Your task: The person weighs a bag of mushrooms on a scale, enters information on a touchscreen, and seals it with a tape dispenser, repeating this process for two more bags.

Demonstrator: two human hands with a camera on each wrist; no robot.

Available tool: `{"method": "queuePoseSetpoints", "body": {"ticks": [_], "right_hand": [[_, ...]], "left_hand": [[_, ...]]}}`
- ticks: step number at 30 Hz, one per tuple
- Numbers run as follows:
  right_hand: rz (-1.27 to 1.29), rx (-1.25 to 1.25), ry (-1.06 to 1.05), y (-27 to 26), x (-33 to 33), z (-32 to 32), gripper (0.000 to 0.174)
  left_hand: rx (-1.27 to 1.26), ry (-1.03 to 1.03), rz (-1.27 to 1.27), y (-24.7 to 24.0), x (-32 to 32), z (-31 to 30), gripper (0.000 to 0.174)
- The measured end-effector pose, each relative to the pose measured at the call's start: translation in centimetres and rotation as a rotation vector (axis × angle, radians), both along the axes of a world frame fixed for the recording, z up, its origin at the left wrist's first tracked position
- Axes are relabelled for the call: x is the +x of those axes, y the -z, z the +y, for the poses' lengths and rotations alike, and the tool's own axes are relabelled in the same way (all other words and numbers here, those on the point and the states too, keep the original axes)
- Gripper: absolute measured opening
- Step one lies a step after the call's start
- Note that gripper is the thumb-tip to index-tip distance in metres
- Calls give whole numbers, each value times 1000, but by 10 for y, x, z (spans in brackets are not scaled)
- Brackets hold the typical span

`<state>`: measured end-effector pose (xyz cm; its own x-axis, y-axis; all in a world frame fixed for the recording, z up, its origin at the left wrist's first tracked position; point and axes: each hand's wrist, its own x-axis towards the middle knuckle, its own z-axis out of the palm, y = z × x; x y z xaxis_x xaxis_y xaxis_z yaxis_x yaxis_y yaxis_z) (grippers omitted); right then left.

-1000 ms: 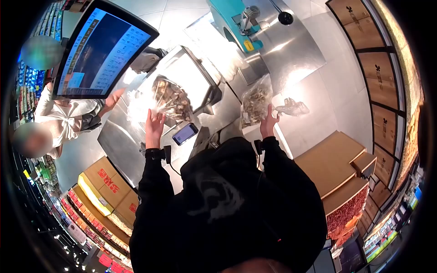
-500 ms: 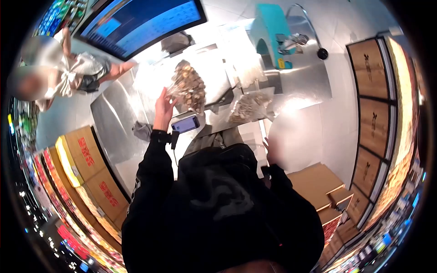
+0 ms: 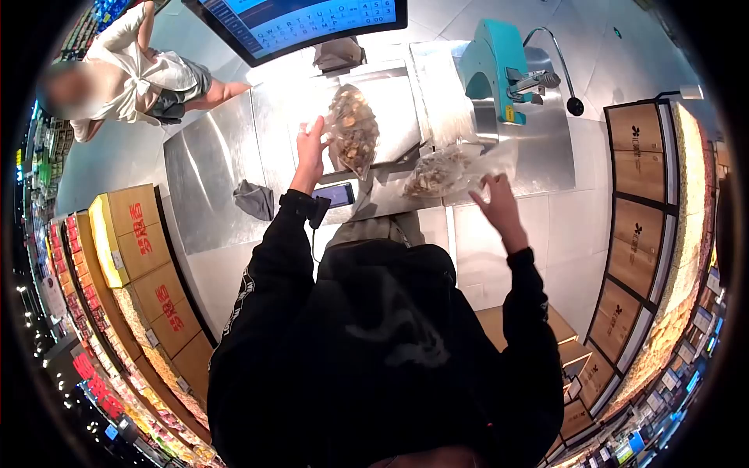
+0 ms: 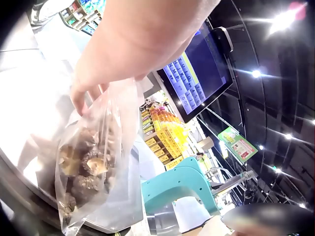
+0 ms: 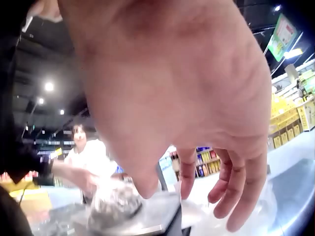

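Observation:
My left hand (image 3: 310, 148) pinches the gathered neck of a clear plastic bag of dried mushrooms (image 3: 355, 132), which lies over the scale's pale plate. In the left wrist view, the brown caps of the mushrooms (image 4: 93, 164) show through the plastic below my bent fingers (image 4: 81, 101). My right hand (image 3: 502, 209) is just beside the loose end of a second clear bag of mushrooms (image 3: 437, 171) on the counter's near edge. Its fingers (image 5: 236, 184) are spread and slightly bent, apart from the thumb, in the right wrist view. Nothing shows between them.
A phone (image 3: 335, 195) lies near my left wrist, with a grey cloth (image 3: 253, 200) left of it. The scale's screen (image 3: 304, 27) stands beyond, a teal bag sealer (image 3: 491, 66) at back right. Another person (image 3: 140, 78) stands left. Boxes (image 3: 152, 265) line the left side.
My left hand has closed on the first bag's neck. My right hand dropped back from the second bag, then came up to its loose end. The head view has shifted.

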<state>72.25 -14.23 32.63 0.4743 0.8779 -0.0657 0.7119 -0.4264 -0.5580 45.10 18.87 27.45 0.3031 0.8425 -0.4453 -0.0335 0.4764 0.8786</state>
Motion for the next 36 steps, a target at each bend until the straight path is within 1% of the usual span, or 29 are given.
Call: {"method": "queuePoseSetpoints", "body": {"ticks": [1, 2, 4, 5, 7, 8, 9, 11, 12, 13, 14, 15, 17, 18, 19, 20, 21, 23, 24, 25, 26, 27, 29, 30, 31, 32, 33, 34, 36], "right_hand": [[74, 7, 20, -24, 3, 11, 30], [70, 11, 12, -43, 4, 20, 30], [130, 110, -16, -68, 3, 31, 24], [122, 110, -28, -70, 0, 37, 24], [111, 238, 125, -76, -6, 49, 20], [57, 295, 106, -76, -7, 52, 17], [42, 290, 101, -74, -8, 53, 17], [19, 271, 70, -69, -9, 53, 16], [64, 243, 67, -69, -11, 53, 14], [52, 237, 72, -69, -13, 53, 14], [82, 239, 57, -68, -15, 53, 14], [113, 243, 38, -67, -16, 53, 13], [106, 228, 34, -62, -15, 52, 13], [141, 236, 54, -57, -14, 50, 14], [173, 246, 79, -56, -12, 48, 14], [167, 242, 84, -56, -10, 47, 14], [169, 264, 88, -56, -10, 45, 13], [167, 286, 110, -57, -9, 44, 12], [90, 309, 94, -58, -8, 42, 12], [14, 326, 75, -58, -9, 39, 11], [15, 316, 85, -57, -9, 37, 11], [-9, 309, 95, -55, -9, 35, 10], [-33, 293, 107, -51, -6, 31, 10], [-100, 282, 75, -48, -5, 27, 10], [-168, 270, 39, -45, -3, 23, 11], [-172, 263, 36, -43, 1, 21, 11], [-215, 235, -14, -41, 4, 17, 11], [-254, 205, -63, -38, 4, 11, 12], [-250, 223, -38, -31, 4, 2, 12]], "left_hand": [[4, -4, -5, 0, 2, -1, 53], [40, 19, 22, 1, 2, -1, 51], [70, 55, 88, 10, -1, 0, 51], [70, 43, 80, 15, -4, -1, 51], [311, 59, 230, 22, -6, -5, 54], [381, -14, 369, 12, -7, -18, 60], [374, -18, 354, 16, -13, -32, 60], [587, 209, 794, 28, -26, -63, 62], [526, 305, 581, -5, -9, -93, 62], [503, 476, 394, -16, 13, -115, 61], [610, 643, 197, -1, 35, -130, 65], [664, 729, 167, -13, 61, -142, 68], [941, 611, 61, -1, 115, -157, 69], [938, 609, 54, 13, 135, -164, 69], [952, 602, -12, 31, 155, -170, 62], [965, 595, -78, 36, 167, -171, 55], [962, 601, -87, 42, 174, -171, 55], [726, 955, 108, 42, 186, -168, 40], [720, 971, 101, 44, 190, -167, 40], [788, 1057, 142, 46, 194, -168, 33], [858, 1139, 184, 49, 199, -169, 27], [849, 1149, 178, 52, 202, -171, 27], [870, 1283, 360, 62, 211, -175, 26], [903, 1277, 331, 74, 214, -179, 21], [894, 1279, 324, 93, 220, -185, 21], [849, 1314, 368, 104, 229, -188, 21], [797, 1348, 412, 116, 237, -192, 20], [785, 1349, 404, 116, 240, -191, 20], [682, 1385, 376, 115, 246, -188, 20]]}}
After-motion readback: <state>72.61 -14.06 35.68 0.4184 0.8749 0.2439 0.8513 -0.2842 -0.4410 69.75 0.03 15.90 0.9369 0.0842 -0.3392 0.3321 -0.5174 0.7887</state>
